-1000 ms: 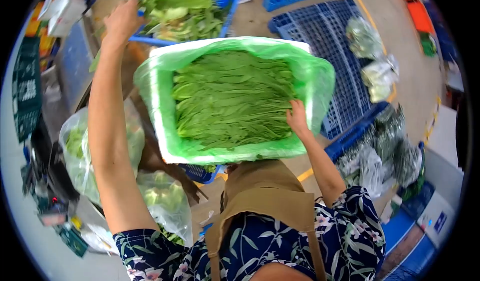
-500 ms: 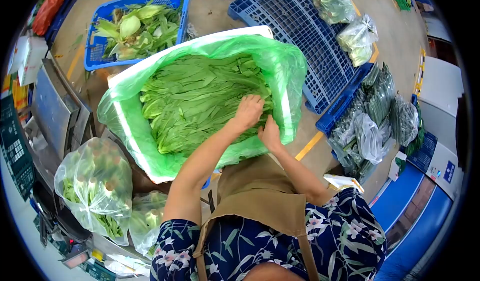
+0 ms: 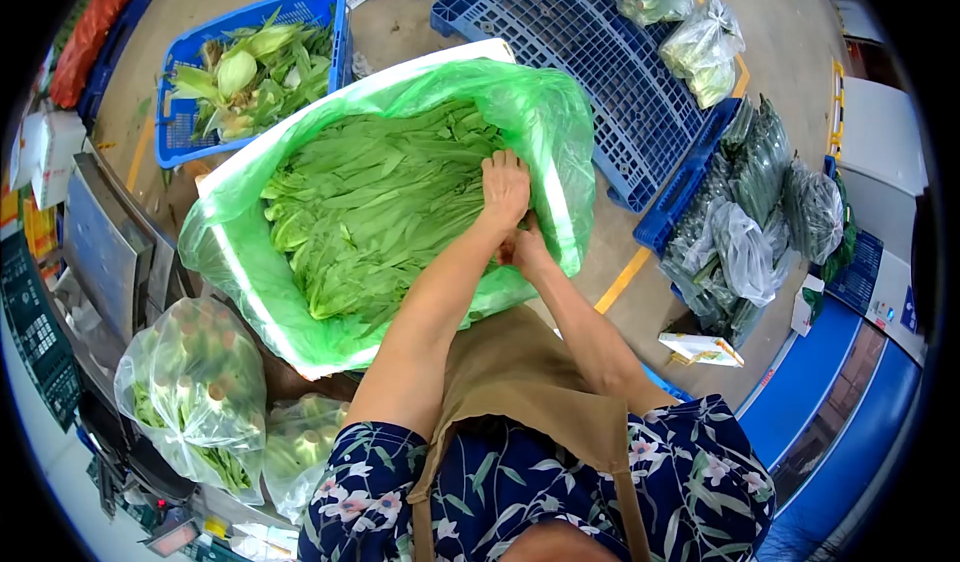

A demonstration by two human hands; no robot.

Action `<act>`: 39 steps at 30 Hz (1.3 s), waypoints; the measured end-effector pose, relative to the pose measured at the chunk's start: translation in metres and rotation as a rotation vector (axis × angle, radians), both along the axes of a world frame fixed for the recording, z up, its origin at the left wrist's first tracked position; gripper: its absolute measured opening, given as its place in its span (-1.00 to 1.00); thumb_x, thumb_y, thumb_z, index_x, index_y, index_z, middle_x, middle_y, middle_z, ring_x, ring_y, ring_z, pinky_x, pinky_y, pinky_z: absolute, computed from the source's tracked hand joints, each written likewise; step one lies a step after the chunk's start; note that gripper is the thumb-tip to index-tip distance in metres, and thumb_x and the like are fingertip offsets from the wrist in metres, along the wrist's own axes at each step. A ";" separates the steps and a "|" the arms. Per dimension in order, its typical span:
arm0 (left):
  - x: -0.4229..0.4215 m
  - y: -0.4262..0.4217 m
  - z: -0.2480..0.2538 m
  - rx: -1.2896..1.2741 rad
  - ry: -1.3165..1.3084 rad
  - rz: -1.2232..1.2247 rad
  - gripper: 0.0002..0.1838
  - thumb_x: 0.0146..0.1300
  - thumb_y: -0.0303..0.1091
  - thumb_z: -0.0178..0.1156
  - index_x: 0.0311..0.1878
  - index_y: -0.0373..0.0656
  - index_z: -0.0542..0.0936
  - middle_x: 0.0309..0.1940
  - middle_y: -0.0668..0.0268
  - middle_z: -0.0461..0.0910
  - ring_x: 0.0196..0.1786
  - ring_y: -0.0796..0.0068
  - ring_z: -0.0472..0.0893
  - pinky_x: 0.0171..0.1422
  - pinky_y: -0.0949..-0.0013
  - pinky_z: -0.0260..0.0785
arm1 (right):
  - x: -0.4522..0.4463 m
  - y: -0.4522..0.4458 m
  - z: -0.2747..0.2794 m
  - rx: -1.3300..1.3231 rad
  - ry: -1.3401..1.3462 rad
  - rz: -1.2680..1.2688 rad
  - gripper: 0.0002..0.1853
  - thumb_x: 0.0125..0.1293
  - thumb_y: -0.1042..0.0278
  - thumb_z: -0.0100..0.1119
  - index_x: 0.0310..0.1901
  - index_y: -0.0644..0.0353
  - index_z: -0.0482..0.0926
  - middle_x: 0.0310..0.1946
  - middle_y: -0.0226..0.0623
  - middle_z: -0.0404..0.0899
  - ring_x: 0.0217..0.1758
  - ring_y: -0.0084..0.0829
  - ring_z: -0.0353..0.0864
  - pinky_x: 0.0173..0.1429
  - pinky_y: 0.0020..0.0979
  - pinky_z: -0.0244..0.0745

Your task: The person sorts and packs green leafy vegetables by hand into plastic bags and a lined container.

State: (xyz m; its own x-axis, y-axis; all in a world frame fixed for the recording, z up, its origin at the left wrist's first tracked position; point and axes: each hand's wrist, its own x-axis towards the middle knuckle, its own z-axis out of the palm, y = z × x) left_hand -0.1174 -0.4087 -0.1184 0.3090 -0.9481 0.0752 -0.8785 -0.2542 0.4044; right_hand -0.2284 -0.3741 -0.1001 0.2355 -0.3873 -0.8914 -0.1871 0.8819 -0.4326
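Long leafy greens [image 3: 390, 197] lie in layers inside a white foam box [image 3: 275, 332] lined with a green plastic bag [image 3: 555, 142]. At the right end of the greens, my left hand [image 3: 507, 187] rests with its fingers stretched over the leaves, pressing on them near the liner. Just below its wrist is my right hand [image 3: 525, 249], its fingers curled in at the box's near right corner. Part of those fingers is hidden by my left wrist, and what they hold cannot be made out.
Behind the box stands a blue basket [image 3: 170, 112] of corn husks and leaves. A blue pallet [image 3: 570, 42] lies at the back right, with bagged vegetables [image 3: 703, 52]. Bagged dark green vegetables [image 3: 745, 212] are at right. Bagged greens [image 3: 195, 392] sit on the left.
My left hand has moved slightly up and its fingers now point away from me. My right hand has drawn in under the left wrist. The view has shifted a little.
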 end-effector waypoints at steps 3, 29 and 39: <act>0.004 0.003 -0.007 0.021 0.001 0.020 -0.83 0.06 -0.38 0.10 -0.32 -0.16 0.64 -0.25 0.18 0.49 -0.10 0.20 0.43 -0.03 0.16 0.22 | -0.005 0.001 -0.020 0.073 -0.133 -0.140 0.06 0.23 0.52 0.05 0.43 0.03 -0.63 -0.47 -0.18 0.52 -0.54 -0.36 0.51 -0.45 -0.29 0.49; 0.125 0.187 0.130 -0.012 0.725 -0.132 0.59 -0.55 0.17 0.61 0.49 -0.18 -0.22 0.48 -0.10 -0.18 0.52 -0.03 -0.07 0.55 0.08 -0.12 | 0.040 0.111 0.115 -0.752 -0.499 0.334 -0.19 0.10 0.68 -0.01 0.43 0.18 0.01 0.32 -0.08 0.23 0.41 -0.20 0.23 0.45 -0.24 0.13; 0.156 0.198 0.151 -0.301 0.778 0.111 -0.01 -0.32 -0.27 0.56 0.31 -0.03 0.32 0.49 0.07 -0.21 0.41 0.09 0.18 0.39 0.16 0.23 | 0.093 0.086 0.155 -1.315 -0.512 0.789 -0.17 0.06 0.68 0.02 0.44 0.11 0.05 0.21 -0.03 0.37 0.20 -0.07 0.42 0.42 0.00 0.05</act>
State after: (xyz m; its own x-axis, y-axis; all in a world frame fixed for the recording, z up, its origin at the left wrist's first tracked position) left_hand 0.0391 -0.2107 0.0330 0.4675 -0.8827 0.0473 -0.2971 -0.1065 0.9489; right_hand -0.1354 -0.2884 0.0548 0.8885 -0.4248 0.1733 0.0035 -0.3715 -0.9284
